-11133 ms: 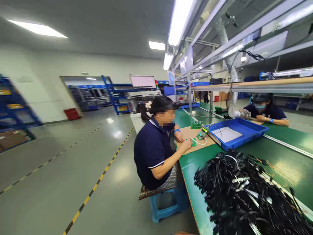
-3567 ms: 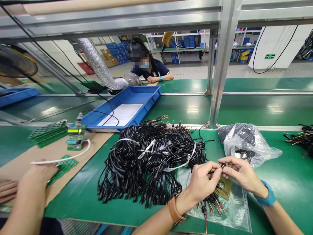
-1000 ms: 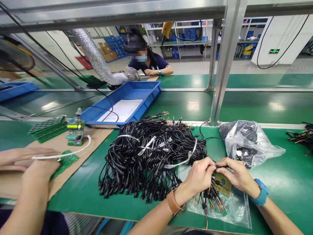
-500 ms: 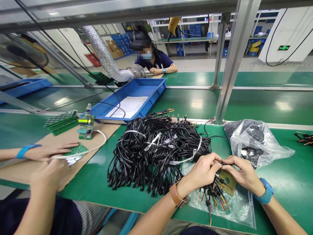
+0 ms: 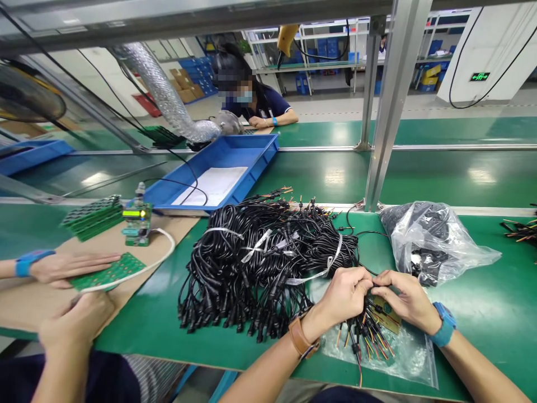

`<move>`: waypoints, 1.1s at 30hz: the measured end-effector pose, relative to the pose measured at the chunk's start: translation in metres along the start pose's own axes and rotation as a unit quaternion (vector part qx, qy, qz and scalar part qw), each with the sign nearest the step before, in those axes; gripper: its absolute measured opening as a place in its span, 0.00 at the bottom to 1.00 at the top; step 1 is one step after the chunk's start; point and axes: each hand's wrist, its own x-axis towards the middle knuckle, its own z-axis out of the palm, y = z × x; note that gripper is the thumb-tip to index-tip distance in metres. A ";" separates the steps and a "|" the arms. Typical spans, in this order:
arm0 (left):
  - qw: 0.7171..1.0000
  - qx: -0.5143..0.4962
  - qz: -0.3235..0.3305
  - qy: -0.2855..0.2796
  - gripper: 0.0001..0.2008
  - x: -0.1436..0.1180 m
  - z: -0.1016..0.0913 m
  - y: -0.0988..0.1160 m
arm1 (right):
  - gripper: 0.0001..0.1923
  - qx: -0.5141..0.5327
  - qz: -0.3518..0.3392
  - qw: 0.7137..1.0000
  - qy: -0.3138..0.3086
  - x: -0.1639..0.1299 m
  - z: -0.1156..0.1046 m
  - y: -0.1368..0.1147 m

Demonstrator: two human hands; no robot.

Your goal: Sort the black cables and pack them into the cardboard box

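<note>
My left hand (image 5: 346, 290), with a brown strap at the wrist, is closed in a pinch on a black cable (image 5: 366, 269). Facing it, my right hand (image 5: 406, 295) pinches at the same spot with thumb and forefinger; the small piece there is mostly hidden by fingertips. Below both hands, short black cables with red, yellow and orange wire ends (image 5: 375, 337) lie on a clear plastic bag (image 5: 409, 366). Partly under my right hand is a brownish plate (image 5: 391, 321). Left of my hands sits a large heap of tied black cables (image 5: 251, 263) with connectors toward me.
A clear bag of black parts (image 5: 432, 240) lies behind my right hand. A metal post (image 5: 392, 106) rises at the bench's back edge. Beyond the cables stands a blue tray (image 5: 262, 162) with paper. On the left, a co-worker's hands handle a green circuit board (image 5: 113, 271).
The view has shifted slightly. My hands stay together at the cable, a little lower and further left in view. The co-worker's hands at left have moved apart, exposing more of the green board.
</note>
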 end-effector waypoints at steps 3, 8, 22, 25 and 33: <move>1.000 0.002 -0.011 -0.005 0.13 -0.001 0.000 -0.001 | 0.02 0.001 -0.012 1.000 0.016 0.000 0.005 -0.001; 0.999 -0.012 -0.036 -0.030 0.13 0.002 -0.004 0.004 | 0.03 -0.002 -0.014 1.000 0.014 -0.002 0.006 0.002; 0.999 -0.020 -0.035 -0.010 0.09 0.002 -0.005 0.005 | 0.02 -0.010 -0.009 1.000 0.000 0.003 -0.003 -0.005; 1.000 -0.015 -0.025 -0.012 0.10 0.001 -0.004 0.002 | 0.02 -0.015 -0.017 1.000 -0.001 0.002 0.000 -0.004; 0.998 -0.022 -0.050 -0.038 0.11 0.002 -0.005 0.001 | 0.05 -0.012 -0.012 1.000 0.016 0.004 0.004 -0.005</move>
